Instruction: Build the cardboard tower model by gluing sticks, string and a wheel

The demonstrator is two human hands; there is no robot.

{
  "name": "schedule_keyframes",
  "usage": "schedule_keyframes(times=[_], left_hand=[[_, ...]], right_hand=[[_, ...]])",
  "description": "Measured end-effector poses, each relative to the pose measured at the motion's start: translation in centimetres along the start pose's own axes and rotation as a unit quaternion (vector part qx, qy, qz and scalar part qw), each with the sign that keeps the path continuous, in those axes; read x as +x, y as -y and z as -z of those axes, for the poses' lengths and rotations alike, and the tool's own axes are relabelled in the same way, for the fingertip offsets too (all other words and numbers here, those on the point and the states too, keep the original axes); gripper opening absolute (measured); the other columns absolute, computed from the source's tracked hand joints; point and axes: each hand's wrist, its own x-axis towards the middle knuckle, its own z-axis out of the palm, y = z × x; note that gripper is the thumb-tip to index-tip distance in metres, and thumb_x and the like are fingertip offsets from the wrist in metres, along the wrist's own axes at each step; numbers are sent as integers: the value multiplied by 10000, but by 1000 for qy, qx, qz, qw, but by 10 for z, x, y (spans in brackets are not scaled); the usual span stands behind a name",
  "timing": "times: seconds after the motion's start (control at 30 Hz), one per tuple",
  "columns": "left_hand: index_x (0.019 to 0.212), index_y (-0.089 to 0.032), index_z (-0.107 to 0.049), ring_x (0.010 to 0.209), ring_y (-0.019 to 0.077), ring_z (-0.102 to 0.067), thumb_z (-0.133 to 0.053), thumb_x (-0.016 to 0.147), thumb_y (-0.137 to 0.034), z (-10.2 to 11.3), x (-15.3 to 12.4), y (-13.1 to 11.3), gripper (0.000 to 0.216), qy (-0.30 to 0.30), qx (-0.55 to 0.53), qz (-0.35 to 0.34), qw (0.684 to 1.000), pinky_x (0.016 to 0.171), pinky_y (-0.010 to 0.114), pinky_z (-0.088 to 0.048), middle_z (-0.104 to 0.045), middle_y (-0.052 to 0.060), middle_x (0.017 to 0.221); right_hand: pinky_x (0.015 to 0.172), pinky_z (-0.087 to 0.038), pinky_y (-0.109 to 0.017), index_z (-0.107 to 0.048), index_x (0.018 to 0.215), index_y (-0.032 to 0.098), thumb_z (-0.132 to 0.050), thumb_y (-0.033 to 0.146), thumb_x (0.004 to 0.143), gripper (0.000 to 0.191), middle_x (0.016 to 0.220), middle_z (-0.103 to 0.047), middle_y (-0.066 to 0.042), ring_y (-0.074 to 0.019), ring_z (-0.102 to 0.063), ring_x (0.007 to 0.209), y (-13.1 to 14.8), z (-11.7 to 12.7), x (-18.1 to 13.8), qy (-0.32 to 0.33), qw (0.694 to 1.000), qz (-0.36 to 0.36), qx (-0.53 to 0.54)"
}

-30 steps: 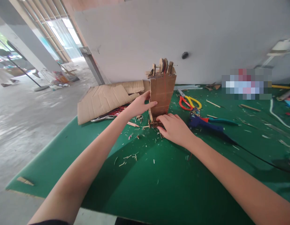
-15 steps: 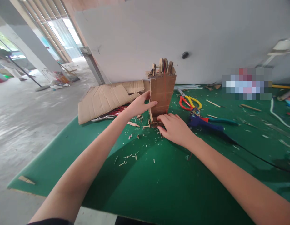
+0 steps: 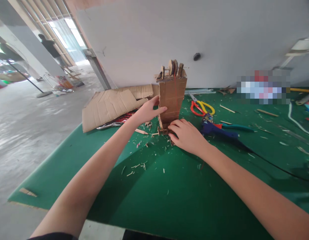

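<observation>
Tower (image 3: 172, 98) between left hand (image 3: 149, 111) and right hand (image 3: 186, 135)
Left clasps its left edge, thumb in front; right curls at its base, whether clamped I cannot tell.

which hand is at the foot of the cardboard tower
The right hand, at the base of the cardboard tower; the left hand is higher up, at the tower's left edge.

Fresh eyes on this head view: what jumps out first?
The upright cardboard tower in mid-view, with round discs on top, the left hand gripping its left side and the right hand at its base. Next, the scissors with one red and one yellow handle, just right of it on the green table. Then the flat cardboard pieces at left.
</observation>
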Motion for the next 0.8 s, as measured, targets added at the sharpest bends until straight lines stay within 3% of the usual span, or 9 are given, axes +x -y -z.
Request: schedule_keyframes(times=[0.4,0.8], left_hand=[[1203,-180,-533,1086,246,-571,-528,848,-387,0,1,4,411,-3,23,-1,1000,940,412,-443,-612,107,1191],[1176,-173,-532,1096,240,-570,-535,841,-378,-2,2,7,393,-6,6,-1,1000,949,398,-442,-619,103,1182]], right_hand=[[861,-429,-378,-633,1003,91,-414,220,906,273,1032,-625,-128,-245,-520,972,-2,-2,-2,-14,1000,21,-10],[701,-371,-318,-608,892,160,-415,272,940,228,921,-626,-75,-197,-527,859,0,1,-1,-39,998,21,-50]])
